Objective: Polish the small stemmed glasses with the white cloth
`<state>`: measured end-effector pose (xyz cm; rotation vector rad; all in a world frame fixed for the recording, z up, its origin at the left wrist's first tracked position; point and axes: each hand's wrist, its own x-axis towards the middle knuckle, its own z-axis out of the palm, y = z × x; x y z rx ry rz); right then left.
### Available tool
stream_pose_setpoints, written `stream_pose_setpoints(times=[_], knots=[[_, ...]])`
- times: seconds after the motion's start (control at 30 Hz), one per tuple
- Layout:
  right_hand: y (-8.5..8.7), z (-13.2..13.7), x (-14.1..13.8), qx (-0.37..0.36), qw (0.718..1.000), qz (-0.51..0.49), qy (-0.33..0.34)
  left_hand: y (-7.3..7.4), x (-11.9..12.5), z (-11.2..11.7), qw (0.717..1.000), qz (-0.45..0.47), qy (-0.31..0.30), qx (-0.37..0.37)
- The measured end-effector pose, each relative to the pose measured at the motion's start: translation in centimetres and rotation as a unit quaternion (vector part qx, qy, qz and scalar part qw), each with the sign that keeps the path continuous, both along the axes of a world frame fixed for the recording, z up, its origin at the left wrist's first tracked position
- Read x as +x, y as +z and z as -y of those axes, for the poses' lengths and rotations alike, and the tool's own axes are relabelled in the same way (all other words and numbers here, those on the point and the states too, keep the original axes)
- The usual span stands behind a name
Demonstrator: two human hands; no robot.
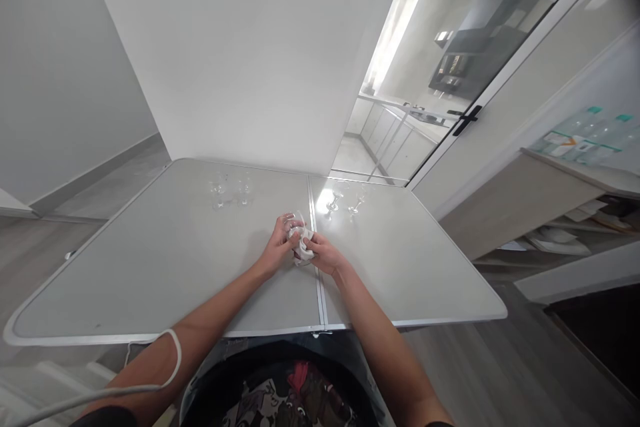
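Observation:
Over the seam of the table, my left hand (279,243) is closed around a clear wine glass (296,221), its bowl pointing away from me. My right hand (326,255) grips a crumpled white cloth (305,252) and presses it against the near part of that glass. The glass's stem and foot are mostly hidden by the cloth and fingers. Beyond my hands, a pair of stemmed glasses (245,192) stands at the back left of the table. Two more stemmed glasses (333,201) are at the back, right of the seam.
The grey folding table (165,267) has a metal rim and a central seam (319,293). A white wall (250,60) rises behind it, with a glazed door (400,113) to its right. Plastic bottles (585,137) sit on a wooden shelf unit (540,207). A white cable (173,360) crosses my left forearm.

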<state>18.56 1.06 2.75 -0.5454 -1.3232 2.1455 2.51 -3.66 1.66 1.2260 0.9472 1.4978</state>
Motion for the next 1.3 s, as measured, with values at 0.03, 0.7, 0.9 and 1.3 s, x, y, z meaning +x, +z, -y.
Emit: stream_pose_setpoints(times=[0.03,0.7,0.9,1.3], knots=[[0.0,-0.1,0.0,0.016,1.0,0.01,0.001,-0.3,-0.1,-0.1,1.0,-0.009,0.016,0.0],[-0.7,0.3,-1.5,-0.026,0.999,0.005,-0.024,-0.5,0.3,0.1,0.996,0.058,0.055,-0.031],[-0.1,1.0,-1.3,0.117,0.991,0.035,-0.046,0.1,0.1,0.7,0.992,-0.032,0.085,0.091],[-1.2,0.8,-2.3,0.167,0.975,0.055,-0.135,-0.2,-0.6,0.3,0.986,-0.078,0.119,0.083]])
